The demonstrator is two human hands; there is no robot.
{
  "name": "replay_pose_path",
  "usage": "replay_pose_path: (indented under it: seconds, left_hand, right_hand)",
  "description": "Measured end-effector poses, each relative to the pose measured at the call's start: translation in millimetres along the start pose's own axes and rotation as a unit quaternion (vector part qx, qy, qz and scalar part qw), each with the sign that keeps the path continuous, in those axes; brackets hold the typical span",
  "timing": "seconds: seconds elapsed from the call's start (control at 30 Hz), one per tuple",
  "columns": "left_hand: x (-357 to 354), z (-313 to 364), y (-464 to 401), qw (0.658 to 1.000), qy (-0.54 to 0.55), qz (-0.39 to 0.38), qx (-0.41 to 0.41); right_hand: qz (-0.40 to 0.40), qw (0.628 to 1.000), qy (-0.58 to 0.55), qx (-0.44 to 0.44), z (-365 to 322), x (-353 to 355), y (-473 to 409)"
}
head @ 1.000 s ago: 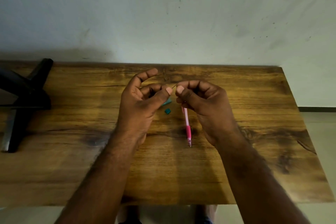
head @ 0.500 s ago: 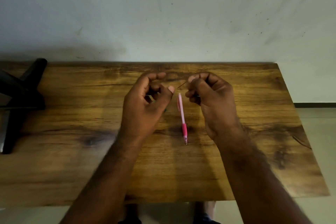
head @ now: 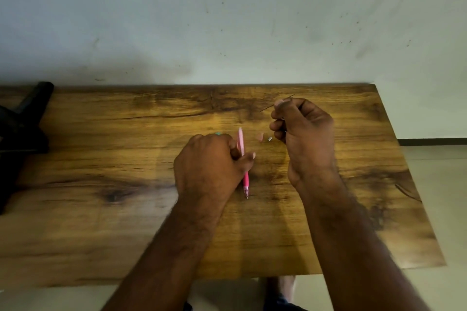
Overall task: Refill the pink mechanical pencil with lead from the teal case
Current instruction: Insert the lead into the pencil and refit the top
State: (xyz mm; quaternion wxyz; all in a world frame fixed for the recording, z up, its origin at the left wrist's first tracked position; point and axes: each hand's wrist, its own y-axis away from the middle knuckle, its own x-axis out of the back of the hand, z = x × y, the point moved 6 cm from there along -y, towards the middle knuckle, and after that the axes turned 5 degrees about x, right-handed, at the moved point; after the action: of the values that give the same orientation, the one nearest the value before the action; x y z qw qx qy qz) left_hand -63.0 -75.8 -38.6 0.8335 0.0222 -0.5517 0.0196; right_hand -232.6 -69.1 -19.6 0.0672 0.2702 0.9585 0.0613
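Note:
The pink mechanical pencil (head: pixel 244 161) lies on the wooden table (head: pixel 101 184), tip toward me. My left hand (head: pixel 209 164) is down on it, thumb and fingers closing round its barrel. Only a sliver of the teal case (head: pixel 217 133) shows behind my left knuckles. My right hand (head: pixel 300 131) is raised to the right and pinches a thin dark lead (head: pixel 267 108) between thumb and forefinger. The lead sticks out on both sides of the fingertips. Two small parts, a pale pink cap (head: pixel 259 137) and a tiny white piece (head: pixel 270 138), lie between my hands.
A black stand (head: pixel 22 121) sits on the table's far left end. A pale wall (head: pixel 227 20) runs along the back edge. The table's right edge drops to a light floor (head: pixel 442 197).
My left hand dropped from the air onto the pencil and took hold of it. My right hand carried the lead off to the right. The view shifted left.

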Motion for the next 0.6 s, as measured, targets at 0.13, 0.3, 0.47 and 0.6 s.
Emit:
replay_pose_path:
  seconds: [0.13, 0.3, 0.47, 0.6]
  left_hand:
    - [1, 1, 2, 1.0, 0.01, -0.008, 0.016]
    - [16, 4, 1, 0.995, 0.09, 0.033, -0.042]
    - [38, 3, 4, 0.96, 0.21, 0.116, -0.146]
    - [44, -3, 3, 0.941, 0.249, 0.151, -0.173]
  right_hand:
    - [-0.001, 1.0, 0.007, 0.002, -2, 2, -1]
    - [-0.026, 0.999, -0.034, -0.005, -9, 0, -1]
    - [-0.092, 0.991, -0.097, -0.004, -23, -16, 8]
    - [-0.134, 0.985, -0.105, 0.04, -35, -27, 14]
